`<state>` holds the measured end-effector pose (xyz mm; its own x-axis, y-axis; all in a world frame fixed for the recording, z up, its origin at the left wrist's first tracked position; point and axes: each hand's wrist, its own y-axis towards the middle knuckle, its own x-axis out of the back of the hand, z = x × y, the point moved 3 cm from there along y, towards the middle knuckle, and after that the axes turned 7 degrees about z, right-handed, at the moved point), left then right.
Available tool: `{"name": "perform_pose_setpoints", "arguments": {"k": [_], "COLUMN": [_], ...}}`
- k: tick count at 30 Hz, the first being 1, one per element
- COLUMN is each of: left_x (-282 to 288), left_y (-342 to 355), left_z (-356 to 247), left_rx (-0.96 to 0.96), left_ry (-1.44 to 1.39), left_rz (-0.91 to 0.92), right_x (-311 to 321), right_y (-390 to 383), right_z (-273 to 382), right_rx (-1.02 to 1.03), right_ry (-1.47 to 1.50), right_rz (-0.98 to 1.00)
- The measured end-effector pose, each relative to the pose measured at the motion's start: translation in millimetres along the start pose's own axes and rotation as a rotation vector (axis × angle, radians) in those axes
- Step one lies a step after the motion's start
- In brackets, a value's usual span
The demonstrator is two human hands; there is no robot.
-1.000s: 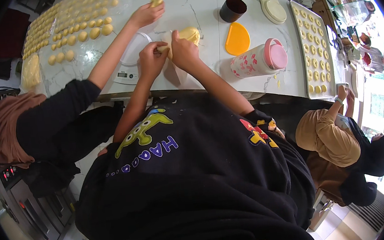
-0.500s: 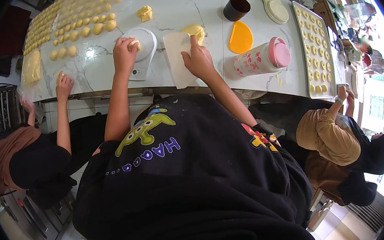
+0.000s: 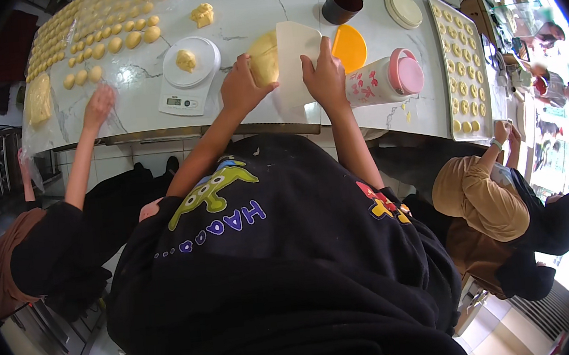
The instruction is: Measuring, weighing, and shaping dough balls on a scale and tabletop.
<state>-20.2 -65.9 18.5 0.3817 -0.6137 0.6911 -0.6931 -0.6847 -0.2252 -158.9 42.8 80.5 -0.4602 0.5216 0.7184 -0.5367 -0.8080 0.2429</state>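
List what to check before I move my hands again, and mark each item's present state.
1. Left hand steadying the large dough: ok, thumb and fingers are against it.
2. White scraper held: ok, the right hand has it.
3. Scraper edge clean through the dough: cannot tell, the scraper hides that side.
4. Dough piece resting on the scale: ok. Whether its weight is right: cannot tell, no target shows.
5. Room to the right: not ok, the orange scraper and bottle crowd the right hand.
6. Co-worker's hand out of the way: ok, well left of the scale.
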Motion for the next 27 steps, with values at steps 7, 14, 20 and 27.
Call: {"name": "perform_pose_setpoints", "arguments": {"k": [7,14,20,27], "left_x": [-21,-11,-10,12], "left_y": [8,-5,-25,-31], "left_z": [4,22,24,33], "left_rx": [-0.186,-0.067,-0.14,0.013], "left_ry": [0.071,-0.29,-0.097,-0.539], "left_rz": [-0.312,-0.333,-0.346,-0.344], "right_x": [3,-19,-58,-60], "right_y": [2,3,-2,25], "right_z": [2,31,43,24], "right_rx": [0.017,0.294,0.482,0.264], "right_ry": [0.028,-0.327,-0.426,-0.314], "right_rz": [0.164,0.456,0.473,0.657]}}
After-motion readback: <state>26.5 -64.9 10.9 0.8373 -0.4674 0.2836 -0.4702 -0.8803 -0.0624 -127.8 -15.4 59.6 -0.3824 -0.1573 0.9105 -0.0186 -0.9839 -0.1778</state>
